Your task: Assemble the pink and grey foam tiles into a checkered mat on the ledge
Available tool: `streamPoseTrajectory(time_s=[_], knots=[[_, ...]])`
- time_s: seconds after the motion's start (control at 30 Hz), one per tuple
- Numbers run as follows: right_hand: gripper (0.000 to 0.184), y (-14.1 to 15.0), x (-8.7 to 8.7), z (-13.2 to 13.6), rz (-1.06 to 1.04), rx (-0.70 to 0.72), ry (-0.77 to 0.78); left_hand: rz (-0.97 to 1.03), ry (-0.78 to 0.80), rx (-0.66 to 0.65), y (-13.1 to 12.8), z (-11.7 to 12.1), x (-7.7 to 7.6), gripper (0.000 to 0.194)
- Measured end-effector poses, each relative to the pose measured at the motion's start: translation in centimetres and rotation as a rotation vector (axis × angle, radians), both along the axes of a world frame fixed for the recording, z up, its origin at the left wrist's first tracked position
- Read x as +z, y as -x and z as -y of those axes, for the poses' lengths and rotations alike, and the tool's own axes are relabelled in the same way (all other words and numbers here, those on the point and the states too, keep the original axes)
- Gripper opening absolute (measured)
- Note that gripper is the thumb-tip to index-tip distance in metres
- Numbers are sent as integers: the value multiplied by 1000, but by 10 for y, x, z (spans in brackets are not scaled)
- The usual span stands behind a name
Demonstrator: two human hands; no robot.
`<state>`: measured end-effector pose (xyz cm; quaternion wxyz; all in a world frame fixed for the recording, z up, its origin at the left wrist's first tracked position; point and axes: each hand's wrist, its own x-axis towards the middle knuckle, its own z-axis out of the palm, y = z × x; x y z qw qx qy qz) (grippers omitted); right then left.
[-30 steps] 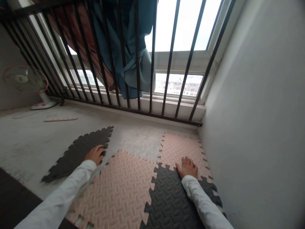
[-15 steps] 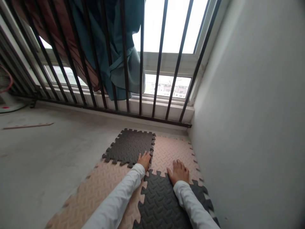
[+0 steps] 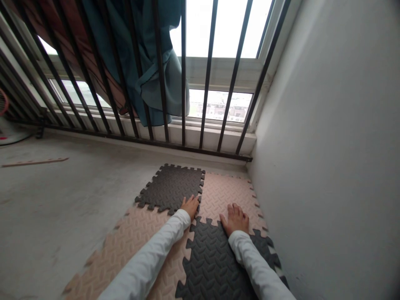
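Note:
Interlocking foam mat tiles lie on the concrete floor in the corner by the wall. My left hand [image 3: 190, 206] rests flat, fingers out, on the near right corner of a dark tile [image 3: 171, 188] beside the far pink tile [image 3: 225, 194]. Spread flat, my right hand [image 3: 236, 218] presses where that pink tile meets the near dark tile [image 3: 215, 266]. A second pink tile [image 3: 131, 246] lies under my left sleeve. Neither hand holds anything.
Black metal bars [image 3: 206, 79] stand in front of the window, with teal and reddish cloth [image 3: 146, 62] hanging behind them. A grey wall [image 3: 328, 146] rises at the right. A wooden strip [image 3: 34, 161] and a fan base [image 3: 12, 135] sit at far left.
My left hand slid the dark tile from the left across the floor to beside the far pink tile. Since half a second ago both hands have barely moved.

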<state>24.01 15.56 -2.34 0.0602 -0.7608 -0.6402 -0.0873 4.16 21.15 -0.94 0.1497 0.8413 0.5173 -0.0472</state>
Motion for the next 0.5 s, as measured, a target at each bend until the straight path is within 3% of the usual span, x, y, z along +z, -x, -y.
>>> streamPoseTrajectory(time_s=[0.23,0.5], knots=[[51,-1,-2,-1,-3,3,-9,-21,8,0,0,2,3,53],[50,0,-2,0,3,6,-14,36,-39,67,-3,5,3,38]])
